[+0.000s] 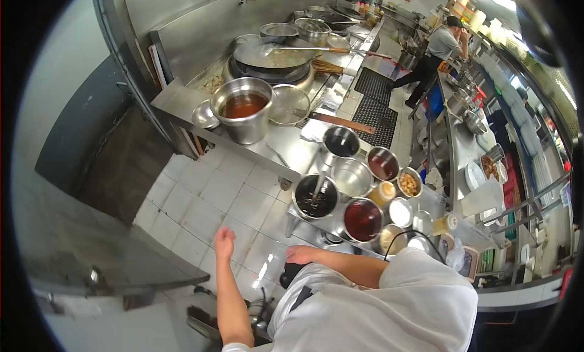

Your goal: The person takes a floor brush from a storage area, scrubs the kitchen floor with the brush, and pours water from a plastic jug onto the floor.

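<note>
My left hand [224,242] hangs in the air over the white tiled floor. Its fingers are curled in, and nothing shows in them. Close to my waist, my right hand [302,255] is held in front of the white shirt, fingers folded and no object visible in it. The nearest things to it are the pots on the side table: one with dark liquid [316,196] and one with red liquid [363,220]. Neither hand touches them.
A steel pot of reddish-brown liquid [243,107] stands on the stove counter's near end, beside a wood-handled strainer [289,104]. Behind it, a steaming wok [274,55] sits on a burner. A metal door [109,255] is at left. Another person [446,45] stands farther down the aisle.
</note>
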Motion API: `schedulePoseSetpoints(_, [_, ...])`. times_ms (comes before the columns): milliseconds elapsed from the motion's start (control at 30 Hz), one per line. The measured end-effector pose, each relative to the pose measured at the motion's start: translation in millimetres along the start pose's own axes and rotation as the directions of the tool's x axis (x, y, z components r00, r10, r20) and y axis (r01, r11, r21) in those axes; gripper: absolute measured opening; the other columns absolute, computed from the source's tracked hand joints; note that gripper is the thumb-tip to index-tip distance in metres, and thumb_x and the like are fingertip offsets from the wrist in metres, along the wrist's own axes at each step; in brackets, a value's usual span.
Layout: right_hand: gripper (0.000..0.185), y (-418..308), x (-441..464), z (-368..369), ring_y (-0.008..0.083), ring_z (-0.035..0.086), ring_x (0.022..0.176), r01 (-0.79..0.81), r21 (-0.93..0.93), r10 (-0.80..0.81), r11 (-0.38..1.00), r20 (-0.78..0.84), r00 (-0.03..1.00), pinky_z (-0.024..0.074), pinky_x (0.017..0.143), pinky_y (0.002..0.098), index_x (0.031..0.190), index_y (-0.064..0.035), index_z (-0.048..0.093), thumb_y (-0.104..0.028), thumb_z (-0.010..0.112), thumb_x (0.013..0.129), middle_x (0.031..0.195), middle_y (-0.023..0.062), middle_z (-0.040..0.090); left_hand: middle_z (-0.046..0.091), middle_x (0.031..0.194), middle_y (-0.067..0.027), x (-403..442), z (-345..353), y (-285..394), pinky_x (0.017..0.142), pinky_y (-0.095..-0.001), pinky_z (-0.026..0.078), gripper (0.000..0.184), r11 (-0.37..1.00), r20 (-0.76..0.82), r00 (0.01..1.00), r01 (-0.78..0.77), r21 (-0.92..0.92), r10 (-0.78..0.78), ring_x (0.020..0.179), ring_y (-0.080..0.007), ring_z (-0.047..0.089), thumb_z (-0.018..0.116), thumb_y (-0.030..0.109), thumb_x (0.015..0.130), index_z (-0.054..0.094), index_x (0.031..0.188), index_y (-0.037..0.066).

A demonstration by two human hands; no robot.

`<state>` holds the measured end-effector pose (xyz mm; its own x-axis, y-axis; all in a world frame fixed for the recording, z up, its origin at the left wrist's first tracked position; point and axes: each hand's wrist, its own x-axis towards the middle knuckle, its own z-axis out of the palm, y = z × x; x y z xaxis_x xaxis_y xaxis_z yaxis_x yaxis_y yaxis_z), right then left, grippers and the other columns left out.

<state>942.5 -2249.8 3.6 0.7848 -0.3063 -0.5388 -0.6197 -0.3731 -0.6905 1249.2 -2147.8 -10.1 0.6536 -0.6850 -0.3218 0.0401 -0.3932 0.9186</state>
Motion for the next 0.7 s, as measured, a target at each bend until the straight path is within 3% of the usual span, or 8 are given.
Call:
schedulePoseSetpoints(167, [0.045, -102.3, 83.8, -40.2, 0.0245, 0.064, 0.102, 0.060, 0.353, -0.026, 0.934, -0.100, 0.995, 0.0493, 0.090, 0.0351, 0.124, -0.0018, 0.060, -0.031, 0.065, 0.090, 0.110, 0.0131, 0.068, 0.067, 0.107, -0.0130, 181.3, -122.3, 93.9, 0.088, -0.0338, 0.049, 0.044, 0.967, 0.159, 0.972, -0.199, 0.161, 0.173, 0.100, -0.0221, 0.063, 0.064, 0.017, 0.088, 0.057, 0.127, -0.001])
schedulePoseSetpoints(233, [0.040, -132.7, 137.2, -56.0, 0.0185, 0.064, 0.090, 0.021, 0.641, 0.071, 0.768, -0.117, 0.991, 0.0513, 0.082, 0.0325, 0.120, -0.0019, 0.061, -0.027, 0.066, 0.090, 0.101, 0.0095, 0.068, 0.067, 0.108, -0.0135, 229.0, -194.4, 88.5, 0.088, -0.0333, 0.049, 0.044, 0.929, 0.099, 0.980, -0.198, 0.312, 0.175, 0.102, -0.0215, 0.063, 0.064, 0.017, 0.088, 0.057, 0.127, -0.001])
schedulePoseSetpoints(333, [0.040, -175.9, 250.8, -109.7, 0.0151, 0.063, 0.091, -0.008, 0.587, 0.038, 0.810, -0.039, 0.999, 0.0505, 0.081, 0.0299, 0.123, -0.0037, 0.060, -0.028, 0.064, 0.091, 0.101, 0.0065, 0.067, 0.067, 0.103, -0.0139, 294.9, -328.8, -33.3, 0.085, -0.0353, 0.050, 0.042, 0.936, -0.181, 0.976, -0.055, 0.348, 0.125, 0.096, -0.0234, 0.063, 0.061, 0.014, 0.086, 0.059, 0.124, -0.003])
schedulePoseSetpoints(400, [0.041, -212.9, 307.9, -114.3, 0.0141, 0.062, 0.097, -0.060, 0.554, 0.046, 0.830, 0.038, 0.998, 0.0493, 0.084, 0.0279, 0.126, -0.0058, 0.058, -0.027, 0.062, 0.092, 0.105, 0.0053, 0.068, 0.065, 0.101, -0.0171, 266.6, -389.2, -45.8, 0.080, -0.0393, 0.050, 0.037, 0.926, -0.292, 0.910, 0.346, 0.153, -0.293, 0.092, -0.0278, 0.063, 0.054, 0.021, 0.091, 0.060, 0.120, -0.001])
schedulePoseSetpoints(467, [0.040, -263.8, 368.6, -161.4, 0.0164, 0.063, 0.099, 0.055, 0.129, -0.030, 0.990, -0.183, 0.983, 0.0497, 0.085, 0.0295, 0.127, -0.0067, 0.058, -0.026, 0.062, 0.092, 0.108, 0.0067, 0.068, 0.064, 0.088, -0.0167, 242.1, -441.6, -102.0, 0.068, -0.0441, 0.052, 0.033, 0.805, -0.318, 0.758, 0.593, -0.028, -0.569, 0.077, -0.0303, 0.062, 0.048, 0.026, 0.097, 0.060, 0.117, 0.003])
schedulePoseSetpoints(600, [0.039, -342.4, 499.1, -217.4, 0.0197, 0.063, 0.103, 0.124, 0.481, -0.057, 0.868, -0.151, 0.987, 0.0504, 0.089, 0.0333, 0.126, -0.0063, 0.059, -0.026, 0.061, 0.092, 0.111, 0.0099, 0.068, 0.062, 0.088, -0.0211, 231.6, -506.4, -130.1, 0.066, -0.0527, 0.055, 0.034, 0.321, 0.156, 0.313, 0.947, 0.026, -0.937, 0.075, -0.0350, 0.064, 0.057, 0.026, 0.096, 0.056, 0.121, 0.003])
schedulePoseSetpoints(667, [0.038, -331.8, 588.9, -212.2, 0.0222, 0.065, 0.094, 0.143, 0.343, -0.036, 0.928, -0.302, 0.953, 0.0524, 0.081, 0.0335, 0.120, -0.0041, 0.062, -0.028, 0.061, 0.091, 0.103, 0.0117, 0.070, 0.063, 0.092, -0.0198, 259.8, -539.0, -144.3, 0.069, -0.0531, 0.056, 0.036, 0.371, 0.215, 0.406, 0.910, -0.187, -0.888, 0.081, -0.0366, 0.065, 0.061, 0.030, 0.093, 0.058, 0.118, 0.004])
schedulePoseSetpoints(700, [0.030, -306.9, 633.5, -199.6, 0.0263, 0.066, 0.091, 0.185, 0.287, -0.064, 0.940, -0.384, 0.921, 0.0530, 0.082, 0.0367, 0.112, -0.0028, 0.064, -0.025, 0.058, 0.092, 0.100, 0.0136, 0.069, 0.064, 0.094, -0.0187, 291.4, -551.2, -143.2, 0.069, -0.0528, 0.056, 0.035, 0.445, 0.073, 0.450, 0.892, -0.080, -0.890, 0.082, -0.0367, 0.065, 0.061, 0.031, 0.093, 0.059, 0.117, 0.005])
